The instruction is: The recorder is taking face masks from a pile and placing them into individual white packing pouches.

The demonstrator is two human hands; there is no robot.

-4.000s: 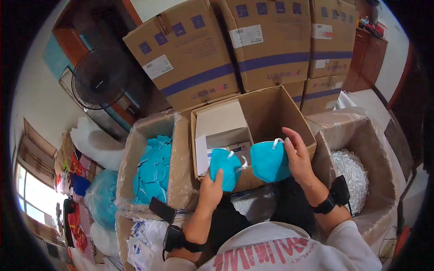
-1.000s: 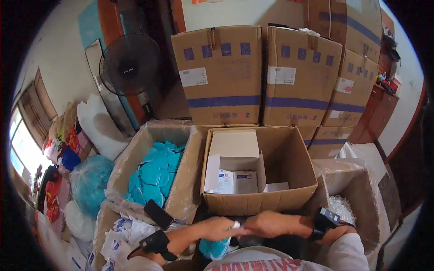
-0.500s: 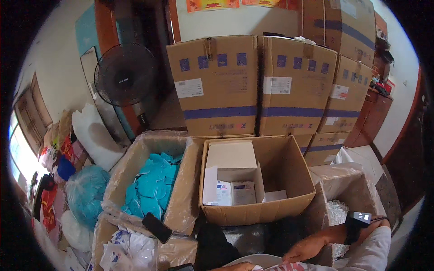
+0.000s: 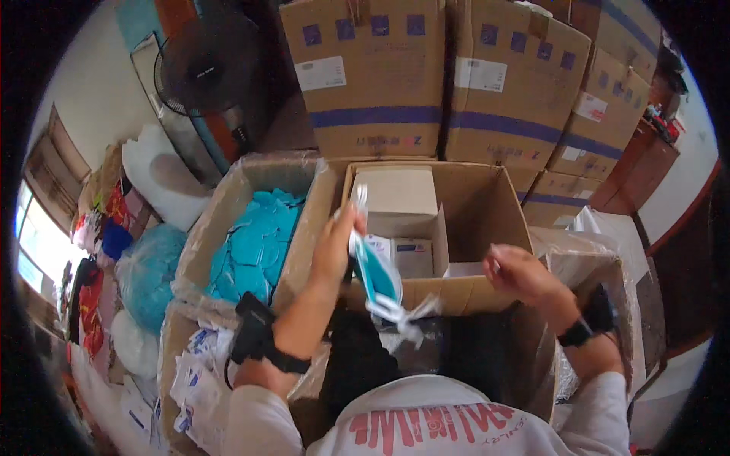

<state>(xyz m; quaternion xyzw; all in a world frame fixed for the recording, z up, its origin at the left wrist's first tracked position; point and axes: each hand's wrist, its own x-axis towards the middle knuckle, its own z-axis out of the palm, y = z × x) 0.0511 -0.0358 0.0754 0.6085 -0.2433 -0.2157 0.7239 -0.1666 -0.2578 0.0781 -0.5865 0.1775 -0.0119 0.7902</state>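
Note:
My left hand (image 4: 334,247) is raised over the near left part of the open cardboard box (image 4: 487,292). It is closed on a teal flat piece with white edging (image 4: 378,275). White, partly see-through material trails from the lower end of this piece, blurred by motion. To the right, my right hand (image 4: 525,275) hovers at the box's near right edge with its fingers curled together; whether anything is in them is too small to tell. Inside the box stands an open white carton (image 4: 395,190) holding white packets with blue print (image 4: 413,258).
Left of the box, a plastic-lined carton (image 4: 199,254) holds a heap of teal pieces (image 4: 255,243). Nearer is a carton of white printed packets (image 4: 201,380). An open lined carton (image 4: 627,304) stands at right. Stacked large cartons (image 4: 372,83) and a fan (image 4: 205,68) are behind.
Both hands have risen from my lap to the open box and moved apart. The teal piece has come into sight in my left hand. The view has tilted down.

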